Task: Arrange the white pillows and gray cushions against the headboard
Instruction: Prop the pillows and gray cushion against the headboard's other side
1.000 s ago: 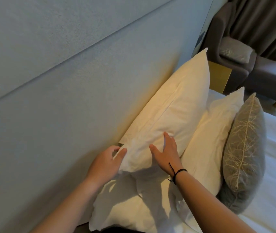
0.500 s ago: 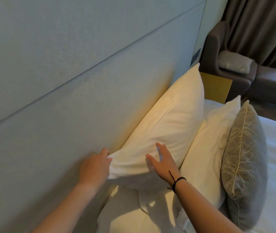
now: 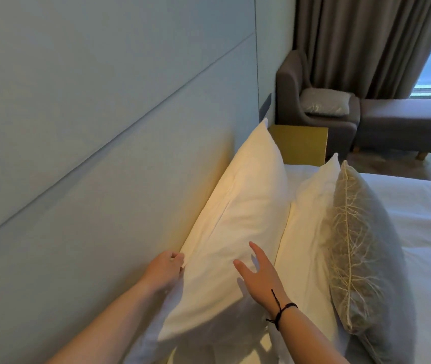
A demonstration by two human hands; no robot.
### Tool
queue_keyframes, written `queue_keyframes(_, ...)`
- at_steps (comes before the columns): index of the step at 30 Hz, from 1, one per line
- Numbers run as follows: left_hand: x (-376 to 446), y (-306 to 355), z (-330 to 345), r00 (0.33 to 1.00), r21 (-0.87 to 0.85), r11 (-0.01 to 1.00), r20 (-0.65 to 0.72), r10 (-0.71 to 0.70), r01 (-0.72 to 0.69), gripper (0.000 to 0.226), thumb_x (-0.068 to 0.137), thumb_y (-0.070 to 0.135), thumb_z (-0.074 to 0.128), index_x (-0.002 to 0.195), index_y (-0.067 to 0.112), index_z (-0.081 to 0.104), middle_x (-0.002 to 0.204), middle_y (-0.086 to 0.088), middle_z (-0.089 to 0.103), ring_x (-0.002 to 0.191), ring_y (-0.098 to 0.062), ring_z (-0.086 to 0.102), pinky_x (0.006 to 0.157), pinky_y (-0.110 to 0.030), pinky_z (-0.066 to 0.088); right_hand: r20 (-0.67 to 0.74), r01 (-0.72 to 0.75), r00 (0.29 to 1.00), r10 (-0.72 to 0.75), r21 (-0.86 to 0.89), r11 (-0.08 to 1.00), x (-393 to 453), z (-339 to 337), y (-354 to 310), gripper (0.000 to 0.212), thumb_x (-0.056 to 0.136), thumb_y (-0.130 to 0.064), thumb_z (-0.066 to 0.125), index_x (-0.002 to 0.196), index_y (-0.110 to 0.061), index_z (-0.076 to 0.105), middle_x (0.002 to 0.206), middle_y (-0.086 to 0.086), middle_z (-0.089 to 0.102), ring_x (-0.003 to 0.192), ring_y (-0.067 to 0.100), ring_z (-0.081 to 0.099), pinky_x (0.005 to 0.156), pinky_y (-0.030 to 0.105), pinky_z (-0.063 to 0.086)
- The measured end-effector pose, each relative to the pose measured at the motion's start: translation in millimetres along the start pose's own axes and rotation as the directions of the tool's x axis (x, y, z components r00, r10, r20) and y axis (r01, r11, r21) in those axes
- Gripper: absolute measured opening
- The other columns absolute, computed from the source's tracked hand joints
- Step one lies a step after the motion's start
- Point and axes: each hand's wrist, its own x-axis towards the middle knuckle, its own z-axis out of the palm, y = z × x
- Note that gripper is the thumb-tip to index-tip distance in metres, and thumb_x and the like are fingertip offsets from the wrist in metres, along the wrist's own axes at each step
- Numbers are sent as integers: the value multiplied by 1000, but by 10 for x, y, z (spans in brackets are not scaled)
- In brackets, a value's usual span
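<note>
White pillow (image 3: 245,206) upright, back edge against headboard (image 3: 91,206); second pillow (image 3: 308,219) and gray cushion (image 3: 366,258) stand beside it, bare bed (image 3: 429,232) beyond. Left hand (image 3: 165,269) pinches the pillow's near edge, fingers curled; right hand (image 3: 260,277) spread flat on its face.

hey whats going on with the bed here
A person is setting pillows up against the headboard. Their left hand grips the near edge of the big white pillow that leans on the headboard, while the right hand rests open on its front. A second white pillow stands just in front of it, and a gray cushion with a leaf pattern stands in front of that. Another gray cushion sits on the armchair in the corner.
</note>
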Motion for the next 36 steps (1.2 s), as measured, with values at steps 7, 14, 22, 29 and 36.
queue_keyframes(7,764,659,220,996,17,996,26,85,-85,25,98,30,44,108,16,62,111,-4,65,97,-22,57,82,-33,45,-142,-21,990,-3,-172,985,124,-132,-14,79,86,-59,57,148,-48,10,157,-19,23,143,11,28,113,34,31)
queue_keyframes(14,1424,1209,376,992,-137,983,24,124,-119,28,98,34,48,111,15,64,120,-7,65,105,-24,58,86,-31,42,-211,-121,973,88,-149,981,538,-247,-66,82,90,-56,56,152,-40,6,160,-14,17,146,13,21,115,34,26)
queue_keyframes(22,1956,1692,398,950,22,950,-4,311,-311,44,95,45,58,92,1,66,95,-21,67,93,-38,63,80,-40,50,-254,-129,959,129,17,992,1217,-103,3,85,81,-75,46,149,-47,3,160,-22,5,146,4,10,117,32,18)
queue_keyframes(29,2065,1728,-159,803,497,797,-285,523,-343,28,99,36,47,88,13,55,92,-17,67,87,-42,62,63,-36,37,-434,-14,901,-2,-33,999,1402,146,-217,82,74,-87,34,142,-59,-1,154,-35,-4,146,1,6,120,41,15)
queue_keyframes(36,2041,1578,16,831,629,704,-159,533,-331,8,101,21,38,95,17,38,88,-16,67,69,-34,54,59,-37,36,-160,-56,987,-2,-359,931,1392,334,-125,84,79,-83,26,149,-50,-5,154,-29,-21,144,3,-22,120,44,-8)
